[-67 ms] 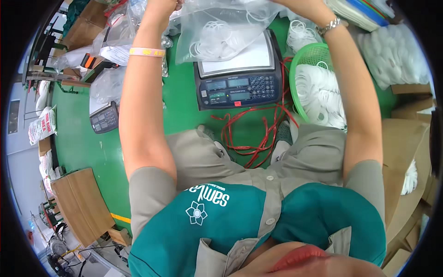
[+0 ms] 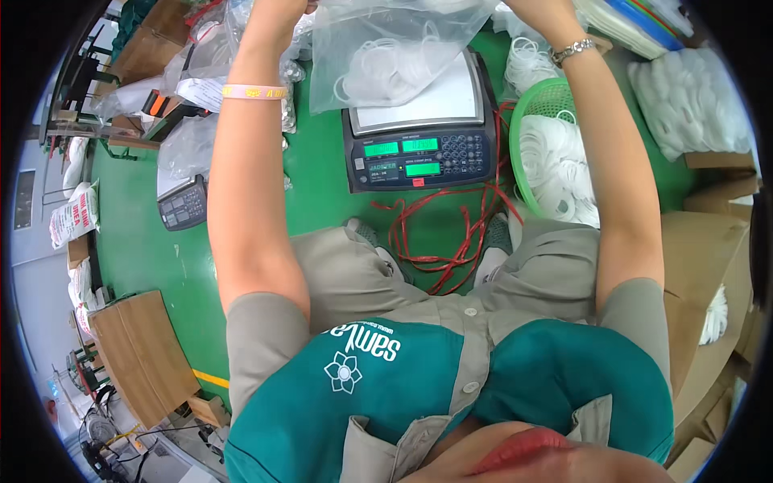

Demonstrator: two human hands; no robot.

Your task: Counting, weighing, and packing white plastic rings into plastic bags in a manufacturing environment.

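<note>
Hands lifting a bag of rings over a scale

Left hand [image 2: 283,6] and right hand [image 2: 535,6] each grip a top corner of the clear plastic bag [image 2: 386,60] of white rings, hanging above the weighing scale [image 2: 419,121]; green basket [image 2: 547,105] sits rightward.

clear plastic bag [image 2: 394,56] above scale | three green screens [image 2: 403,157] | white sack [image 2: 71,216] far left
</note>
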